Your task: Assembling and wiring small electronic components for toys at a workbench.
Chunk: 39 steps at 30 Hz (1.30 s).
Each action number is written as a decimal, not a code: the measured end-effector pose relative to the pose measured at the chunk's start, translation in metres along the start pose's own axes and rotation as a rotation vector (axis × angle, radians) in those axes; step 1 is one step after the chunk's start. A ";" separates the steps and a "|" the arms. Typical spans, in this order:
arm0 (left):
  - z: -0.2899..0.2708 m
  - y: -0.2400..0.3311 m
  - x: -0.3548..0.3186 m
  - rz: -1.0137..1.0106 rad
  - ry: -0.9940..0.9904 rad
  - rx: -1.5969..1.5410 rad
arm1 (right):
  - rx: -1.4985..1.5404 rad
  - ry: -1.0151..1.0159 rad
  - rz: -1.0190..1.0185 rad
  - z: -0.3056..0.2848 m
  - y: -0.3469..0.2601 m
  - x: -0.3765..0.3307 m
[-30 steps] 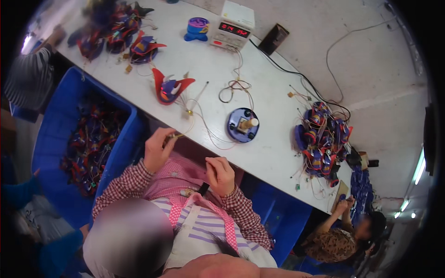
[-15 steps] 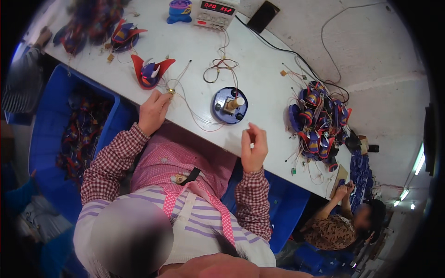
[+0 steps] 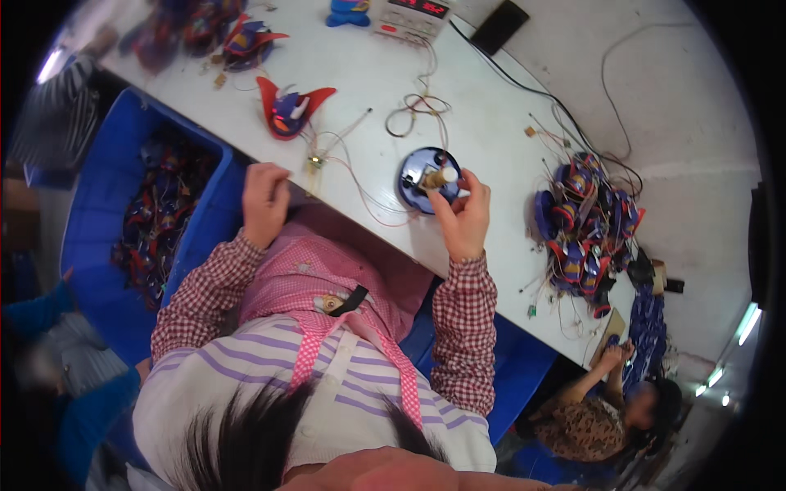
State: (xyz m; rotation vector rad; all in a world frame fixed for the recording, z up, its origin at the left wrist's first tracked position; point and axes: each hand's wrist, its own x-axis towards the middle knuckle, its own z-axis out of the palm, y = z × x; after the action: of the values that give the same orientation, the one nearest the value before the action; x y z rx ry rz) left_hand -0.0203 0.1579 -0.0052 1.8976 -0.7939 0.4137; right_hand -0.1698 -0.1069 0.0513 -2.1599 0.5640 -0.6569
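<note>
My right hand [image 3: 465, 214] is at the right side of a round purple base [image 3: 407, 195], thumb and fingers closed about its edge beside an upright tan post with a white cap [image 3: 449, 174]. Over the table's front edge, my left hand [image 3: 265, 204] has loosely curled fingers, thumb apart, nothing visible in it. Beyond that hand lies a small circuit board [image 3: 315, 162] with thin wires. The wires lead to a purple toy head [image 3: 288, 113] with red wing-like sides and white horns, a red-orange light glowing on it. Other thin wires run toward the round base.
A power supply [image 3: 411, 18] with red digits and a black phone [image 3: 499, 27] are at the back. Similar wired toys [image 3: 583, 221] are heaped on the right, more at far left. A blue bin [image 3: 90, 221] of toys stands left. Co-workers sit at both sides.
My left hand has let go of the small circuit board and drawn back toward the table edge. My right hand has moved up to the round base. The whole view has shifted slightly.
</note>
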 end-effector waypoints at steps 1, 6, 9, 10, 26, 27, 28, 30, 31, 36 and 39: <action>-0.001 0.014 0.000 0.003 -0.016 -0.024 | -0.018 0.016 0.017 -0.002 0.001 0.001; 0.006 0.082 -0.019 0.105 -0.409 -0.315 | 0.043 -0.042 0.041 -0.003 -0.009 0.003; 0.043 0.100 -0.014 0.048 -0.479 -0.361 | 0.061 -0.074 0.013 -0.001 -0.015 0.015; 0.055 0.102 -0.008 0.052 -0.456 -0.341 | 0.037 -0.062 0.003 -0.002 -0.015 0.016; 0.113 0.083 0.010 0.103 -0.267 -0.194 | 0.001 -0.029 -0.008 0.013 -0.009 0.018; 0.114 0.081 0.011 0.103 -0.265 -0.179 | -0.018 -0.032 -0.010 0.014 -0.010 0.019; 0.117 0.080 0.012 0.103 -0.263 -0.164 | -0.036 -0.035 -0.012 0.012 -0.011 0.020; 0.121 0.078 0.015 0.094 -0.277 -0.168 | -0.046 -0.029 -0.010 0.013 -0.011 0.020; 0.124 0.078 0.016 0.087 -0.289 -0.162 | -0.046 -0.026 -0.012 0.013 -0.010 0.019; 0.132 0.074 0.018 0.068 -0.319 -0.124 | -0.055 -0.022 -0.012 0.014 -0.007 0.018; 0.135 0.073 0.018 0.066 -0.328 -0.105 | -0.068 -0.019 -0.003 0.013 -0.007 0.017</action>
State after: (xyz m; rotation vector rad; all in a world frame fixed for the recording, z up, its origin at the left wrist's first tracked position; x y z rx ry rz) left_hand -0.0650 0.0095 -0.0057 1.8685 -1.0745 0.0967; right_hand -0.1473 -0.1057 0.0539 -2.2287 0.5803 -0.6261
